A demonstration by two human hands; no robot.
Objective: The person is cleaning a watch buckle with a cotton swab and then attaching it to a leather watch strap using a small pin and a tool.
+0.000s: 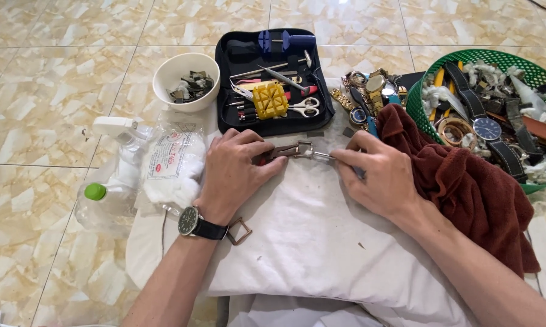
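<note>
Two hands are down on a white cloth [309, 230] spread over the tiled floor [43, 121], working on a small square watch case [304, 149] with a bit of brown strap on it. The left hand [233, 169] lies flat-ish with fingers curled, pressing the strap end of the watch case down against the cloth. The right hand [379, 175] is pinched shut around a thin metal tool [323, 156], whose tip touches the case's right side. So the case sits right between the two hands, touching both.

The left wrist has a round wristwatch [191, 221] on it, and just beside that wrist lies a loose square metal frame [240, 231].

Beyond the hands is an open black tool kit [273, 79] with a yellow block, scissors and tweezers in it. Further left of it is a white bowl [185, 82] of small parts. Left of the left hand are a plastic bag of cotton [173, 160] and a clear bottle with a green cap [97, 203]. Right of the right hand is a dark red towel [461, 181], and past it a green basket [497, 103] full of watches and straps.
</note>
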